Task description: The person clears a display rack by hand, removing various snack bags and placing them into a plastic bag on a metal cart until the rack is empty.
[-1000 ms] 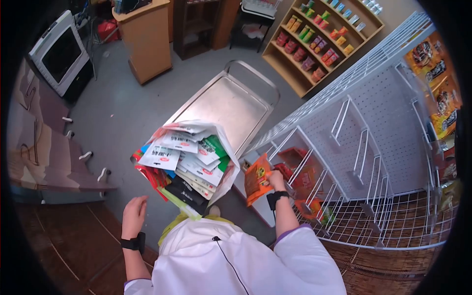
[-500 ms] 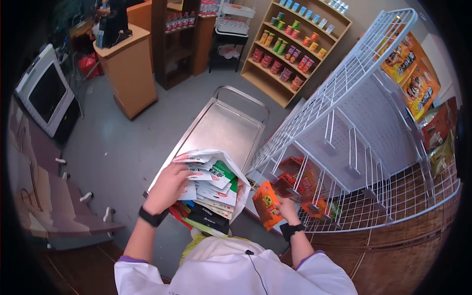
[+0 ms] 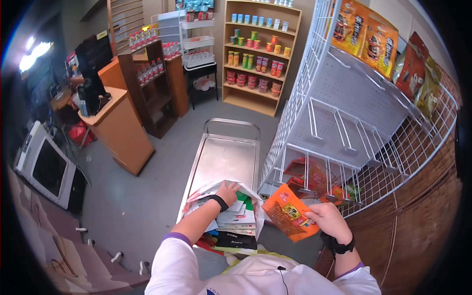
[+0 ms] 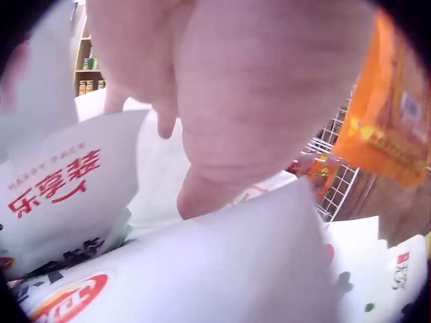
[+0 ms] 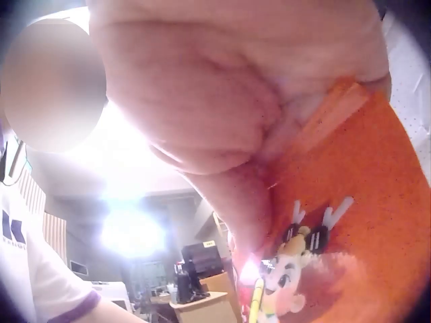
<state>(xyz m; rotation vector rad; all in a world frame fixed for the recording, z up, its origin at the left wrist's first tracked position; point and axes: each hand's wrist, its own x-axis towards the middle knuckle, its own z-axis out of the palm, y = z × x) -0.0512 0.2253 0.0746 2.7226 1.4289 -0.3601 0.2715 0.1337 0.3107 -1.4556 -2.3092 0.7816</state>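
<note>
My right hand (image 3: 330, 220) pinches an orange packet (image 3: 289, 212) by its edge, to the right of the bag. A white plastic bag (image 3: 259, 211) full of packets stands open at the cart's near end. White packets (image 3: 238, 216) fill its middle, with black ones (image 3: 236, 240) nearer my body. Over the bag's far rim, my left hand (image 3: 226, 193) reaches down with spread fingers. In the left wrist view that hand (image 4: 249, 87) is among white packets (image 4: 67, 188); some fingertips are hidden. The right wrist view shows thumb and fingers on the orange packet (image 5: 363, 182).
The metal cart (image 3: 228, 155) extends forward beneath the bag. A white wire rack (image 3: 314, 73) with hooks and hanging packets stands close on the right. Ahead is a wooden shelf (image 3: 263, 91) of snacks; a wooden counter (image 3: 125, 132) and grey-framed screen (image 3: 46, 164) stand left.
The left hand came from beside the bag onto its packets, then its far rim. The orange packet moved away from the rack, still in the right hand. The head view tilted up.
</note>
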